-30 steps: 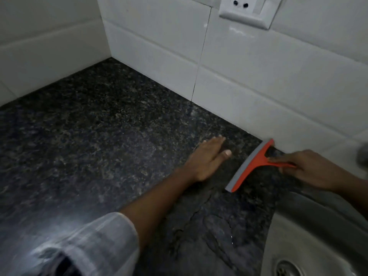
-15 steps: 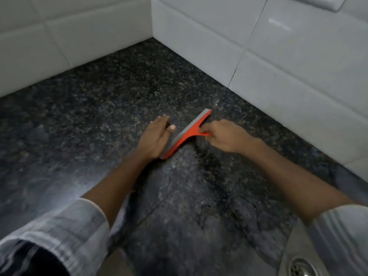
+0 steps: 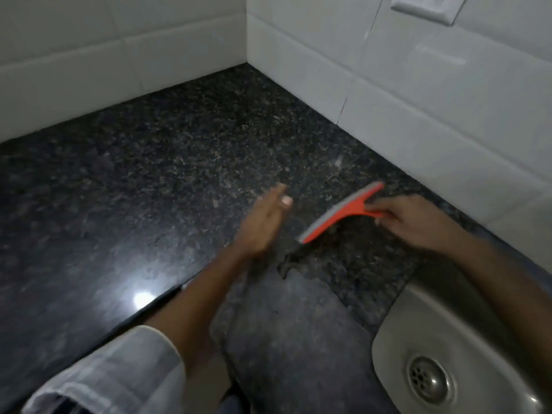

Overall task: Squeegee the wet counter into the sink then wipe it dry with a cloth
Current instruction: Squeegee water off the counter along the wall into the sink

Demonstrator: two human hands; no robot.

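An orange squeegee (image 3: pixel 343 213) is held by its short handle in the right hand (image 3: pixel 418 222), with the fingers wrapped tight around that handle. The long blade is laid slanted on the dark speckled counter (image 3: pixel 149 189), with one end pointed to about 1 o'clock, close to the white tiled wall (image 3: pixel 418 94), and the other end pointed to about 7 o'clock. A grey strip is seen along the blade's edge. The left hand (image 3: pixel 263 225) is seen just beside the blade, at about 9 o'clock from it, flat and wide with the fingers stretched out, and nothing is held in it. That hand is blurred, so it cannot be told for sure whether the counter is touched by it. A dull, wet-looking patch is seen on the counter below the squeegee, at about 6 o'clock from the blade. A steel sink (image 3: pixel 418 309) with a round drain (image 3: pixel 428 379) is set into the counter at about 5 o'clock from the squeegee. A white wall socket (image 3: pixel 427 7) is fixed on the tiles at about 12 o'clock. A pale sleeve (image 3: pixel 113 375) is worn on the left arm.
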